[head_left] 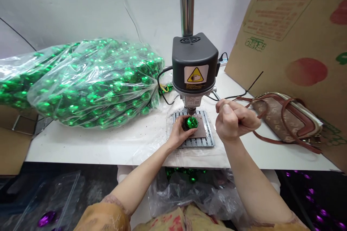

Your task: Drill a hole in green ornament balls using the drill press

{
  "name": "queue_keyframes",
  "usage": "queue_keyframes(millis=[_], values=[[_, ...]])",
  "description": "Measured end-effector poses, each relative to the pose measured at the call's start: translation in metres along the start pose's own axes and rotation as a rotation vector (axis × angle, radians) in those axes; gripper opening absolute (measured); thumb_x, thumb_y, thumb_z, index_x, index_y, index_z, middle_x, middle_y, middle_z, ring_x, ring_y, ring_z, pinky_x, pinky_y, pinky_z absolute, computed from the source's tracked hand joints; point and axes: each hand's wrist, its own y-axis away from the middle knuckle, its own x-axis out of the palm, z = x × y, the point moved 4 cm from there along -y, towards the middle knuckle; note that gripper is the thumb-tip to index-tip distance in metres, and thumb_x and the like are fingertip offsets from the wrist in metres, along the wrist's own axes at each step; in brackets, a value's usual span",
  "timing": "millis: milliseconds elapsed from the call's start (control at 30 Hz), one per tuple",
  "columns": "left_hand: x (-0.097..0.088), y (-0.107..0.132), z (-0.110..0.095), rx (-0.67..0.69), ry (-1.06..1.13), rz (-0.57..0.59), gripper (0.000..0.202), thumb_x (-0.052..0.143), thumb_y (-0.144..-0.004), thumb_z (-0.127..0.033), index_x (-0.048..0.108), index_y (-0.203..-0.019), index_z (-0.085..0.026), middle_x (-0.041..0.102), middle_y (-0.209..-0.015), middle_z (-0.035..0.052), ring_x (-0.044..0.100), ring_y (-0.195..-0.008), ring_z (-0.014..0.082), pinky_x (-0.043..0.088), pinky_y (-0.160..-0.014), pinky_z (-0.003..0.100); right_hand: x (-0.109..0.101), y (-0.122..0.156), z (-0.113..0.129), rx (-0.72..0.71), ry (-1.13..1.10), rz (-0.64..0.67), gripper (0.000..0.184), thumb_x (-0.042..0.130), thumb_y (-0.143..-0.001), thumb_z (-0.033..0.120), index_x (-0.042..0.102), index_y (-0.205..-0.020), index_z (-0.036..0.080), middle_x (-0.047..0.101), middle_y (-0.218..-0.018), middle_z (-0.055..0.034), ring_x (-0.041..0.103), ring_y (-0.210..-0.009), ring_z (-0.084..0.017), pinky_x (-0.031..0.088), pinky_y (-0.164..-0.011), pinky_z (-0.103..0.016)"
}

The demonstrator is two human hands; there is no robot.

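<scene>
Head view: left of the drill press (pixel 194 66), a clear, crinkled plastic bag (pixel 89 79) lies on the white table (pixel 94 148), bulging with shiny green faceted balls. Directly beneath the drill press spindle sits the green bead (pixel 191 122), a small round ornament with mirror-like facets that catch the light. It rests on a flat brown pad (pixel 202 130), which in turn lies on the ribbed grey metal base plate (pixel 199 142) at the foot of the press. The left hand (pixel 179 132) cups the bead from its left side, fingers and thumb curled round it and pinching it in place, with the bead just past the fingertips. To the right of the press, the right hand (pixel 233 121) is closed into a tight fist about the end of the thin metal lever (pixel 216 96). Farther right lie a patterned brown handbag (pixel 287 117) with leather straps and a leaning sheet of printed cardboard (pixel 295 32).
</scene>
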Motion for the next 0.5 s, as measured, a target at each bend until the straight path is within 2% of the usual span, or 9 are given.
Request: queue_keyframes(millis=[100,200,267,333,400,500], values=[[0.000,-0.001,-0.005,-0.015,-0.015,-0.029,0.058,0.089,-0.072,-0.036,0.063,-0.121,-0.021,0.069,-0.116,0.0100,0.066,-0.111,0.0287,0.053,-0.099,0.046,0.009,-0.022,0.000,0.188,0.043,-0.071,0.049,0.063,-0.085,0.018,0.025,-0.055,0.019,0.027,-0.045,0.0089,0.026,-0.039,-0.003,0.027,-0.042,-0.024],[-0.003,0.003,-0.015,-0.030,-0.077,-0.126,0.054,0.090,-0.070,-0.034,0.065,-0.115,-0.021,0.069,-0.113,0.0098,0.066,-0.109,0.0295,0.054,-0.096,0.046,0.020,-0.046,-0.004,0.385,0.062,-0.072,0.045,0.067,-0.082,0.020,0.032,-0.053,0.021,0.032,-0.043,0.0089,0.030,-0.039,-0.005,0.026,-0.042,-0.026],[-0.007,0.017,-0.024,-0.009,-0.157,-0.214,0.052,0.090,-0.069,-0.036,0.064,-0.112,-0.021,0.069,-0.110,0.0096,0.067,-0.107,0.0302,0.055,-0.094,0.047,0.024,-0.056,-0.005,0.441,0.067,-0.069,0.045,0.068,-0.082,0.021,0.034,-0.052,0.022,0.033,-0.042,0.0088,0.029,-0.039,-0.006,0.025,-0.041,-0.027],[-0.010,0.044,-0.031,0.075,-0.233,-0.241,0.051,0.087,-0.073,-0.041,0.062,-0.113,-0.022,0.069,-0.107,0.0101,0.068,-0.104,0.0305,0.056,-0.091,0.047,0.025,-0.059,-0.007,0.446,0.081,-0.055,0.045,0.068,-0.083,0.023,0.034,-0.053,0.023,0.033,-0.043,0.0087,0.028,-0.039,-0.006,0.026,-0.041,-0.027],[-0.005,0.080,-0.035,0.250,-0.281,-0.122,0.052,0.083,-0.078,-0.046,0.061,-0.120,-0.023,0.070,-0.111,0.0118,0.069,-0.104,0.0303,0.058,-0.089,0.046,0.024,-0.058,-0.007,0.426,0.098,-0.040,0.045,0.067,-0.085,0.025,0.034,-0.055,0.023,0.034,-0.043,0.0087,0.029,-0.040,-0.006,0.028,-0.043,-0.027],[0.014,0.143,-0.026,0.593,-0.447,0.305,0.047,0.075,-0.086,-0.045,0.060,-0.128,-0.028,0.070,-0.125,0.0155,0.071,-0.099,0.0281,0.060,-0.081,0.040,0.022,-0.056,-0.008,0.416,0.094,-0.043,0.044,0.068,-0.084,0.025,0.036,-0.055,0.023,0.035,-0.043,0.0091,0.031,-0.040,-0.005,0.029,-0.044,-0.027]])
